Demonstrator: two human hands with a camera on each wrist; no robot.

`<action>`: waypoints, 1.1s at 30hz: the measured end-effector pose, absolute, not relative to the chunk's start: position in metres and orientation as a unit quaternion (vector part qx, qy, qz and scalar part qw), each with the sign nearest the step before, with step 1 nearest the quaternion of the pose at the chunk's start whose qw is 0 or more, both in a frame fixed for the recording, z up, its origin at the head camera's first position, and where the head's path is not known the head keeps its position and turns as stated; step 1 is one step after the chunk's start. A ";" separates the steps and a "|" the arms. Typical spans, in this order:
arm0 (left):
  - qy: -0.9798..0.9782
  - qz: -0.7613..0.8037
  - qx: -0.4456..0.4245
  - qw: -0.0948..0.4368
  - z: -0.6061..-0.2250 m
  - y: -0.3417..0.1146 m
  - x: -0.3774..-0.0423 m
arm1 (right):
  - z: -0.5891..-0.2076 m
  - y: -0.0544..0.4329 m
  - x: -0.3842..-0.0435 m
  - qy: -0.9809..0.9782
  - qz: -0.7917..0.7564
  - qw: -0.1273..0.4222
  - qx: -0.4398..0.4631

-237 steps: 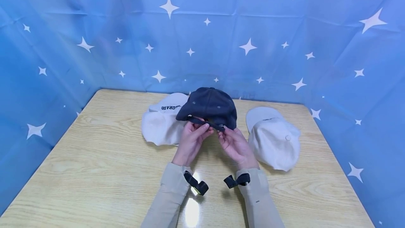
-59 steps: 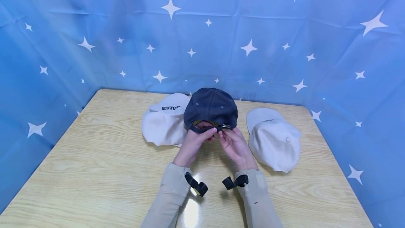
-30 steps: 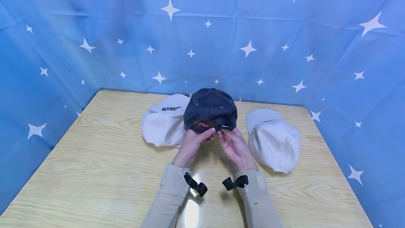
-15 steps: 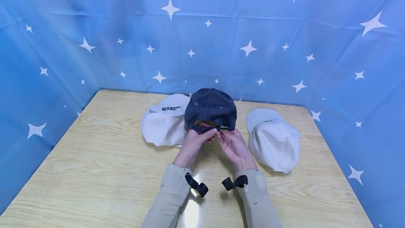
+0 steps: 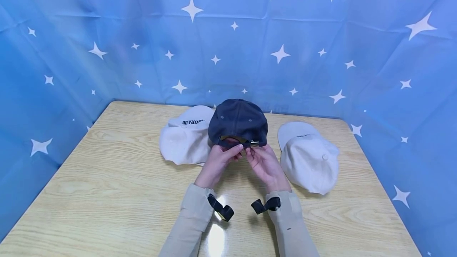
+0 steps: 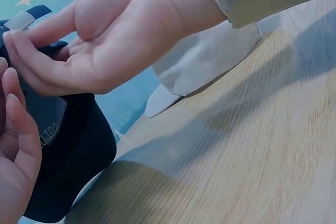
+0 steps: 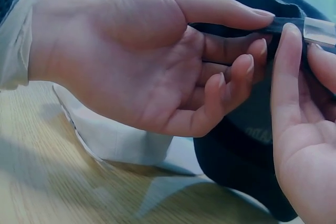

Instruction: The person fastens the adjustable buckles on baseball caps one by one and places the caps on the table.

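In the head view a dark navy cap (image 5: 238,119), its back opening facing me, is held up by both hands. My left hand (image 5: 217,163) pinches the back strap, thumb on top. Close by on the right, my right hand (image 5: 267,168) holds the strap beside its shiny metal buckle (image 5: 254,143). From the right wrist, the left hand (image 7: 142,59) has its thumb along the strap, and the right hand (image 7: 310,156) has fingertips at the strap and buckle (image 7: 320,30). The left wrist view shows the right hand (image 6: 126,38) gripping near the pale buckle (image 6: 20,21).
A white cap with dark lettering (image 5: 182,140) lies just left of the navy cap, partly behind it. Another white cap (image 5: 310,162) lies to the right, near the right forearm. Beneath is a wooden table (image 5: 107,177), backed by a blue star-patterned curtain (image 5: 228,43).
Since the oldest frame, the navy cap has turned so its back faces me, its brim gone from sight and the buckle showing. Over the last second, the hands and strap shift only slightly.
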State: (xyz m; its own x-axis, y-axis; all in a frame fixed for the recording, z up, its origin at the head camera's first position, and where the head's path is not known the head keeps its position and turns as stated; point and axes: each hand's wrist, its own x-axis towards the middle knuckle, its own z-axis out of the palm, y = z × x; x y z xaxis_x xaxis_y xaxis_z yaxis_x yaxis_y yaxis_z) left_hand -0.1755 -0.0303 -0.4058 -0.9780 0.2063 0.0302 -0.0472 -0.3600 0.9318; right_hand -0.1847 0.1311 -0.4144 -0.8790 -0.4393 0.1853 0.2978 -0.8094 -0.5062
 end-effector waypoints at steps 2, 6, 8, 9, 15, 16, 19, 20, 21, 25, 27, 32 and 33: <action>0.550 0.828 0.071 0.079 -0.406 -0.031 -0.175 | -0.414 0.131 -0.185 0.242 -0.939 0.194 -0.146; 0.522 0.845 0.076 0.085 -0.407 -0.034 -0.175 | -0.414 0.132 -0.185 0.243 -0.940 0.192 -0.143; 0.511 0.852 0.079 0.086 -0.406 -0.035 -0.175 | -0.414 0.132 -0.185 0.241 -0.940 0.193 -0.144; 0.508 0.854 0.080 0.086 -0.406 -0.036 -0.175 | -0.414 0.132 -0.185 0.239 -0.941 0.193 -0.143; 0.511 0.853 0.074 0.082 -0.403 -0.037 -0.174 | -0.414 0.132 -0.185 0.244 -0.939 0.192 -0.149; 0.513 0.852 0.073 0.081 -0.403 -0.037 -0.174 | -0.414 0.132 -0.185 0.245 -0.938 0.191 -0.151; 0.516 0.850 0.070 0.076 -0.403 -0.036 -0.175 | -0.414 0.132 -0.185 0.239 -0.940 0.193 -0.150; 0.516 0.851 0.068 0.074 -0.406 -0.036 -0.177 | -0.414 0.132 -0.186 0.235 -0.941 0.193 -0.151; 0.517 0.850 0.068 0.073 -0.406 -0.036 -0.177 | -0.415 0.132 -0.186 0.233 -0.941 0.194 -0.151; 0.519 0.849 0.065 0.072 -0.406 -0.035 -0.177 | -0.414 0.132 -0.185 0.238 -0.940 0.195 -0.150; 0.519 0.849 0.065 0.071 -0.406 -0.033 -0.177 | -0.414 0.131 -0.185 0.245 -0.938 0.195 -0.148; 0.520 0.848 0.068 0.071 -0.406 -0.030 -0.176 | -0.413 0.131 -0.184 0.257 -0.936 0.199 -0.134; 0.522 0.847 0.069 0.071 -0.406 -0.029 -0.176 | -0.413 0.130 -0.184 0.259 -0.936 0.199 -0.129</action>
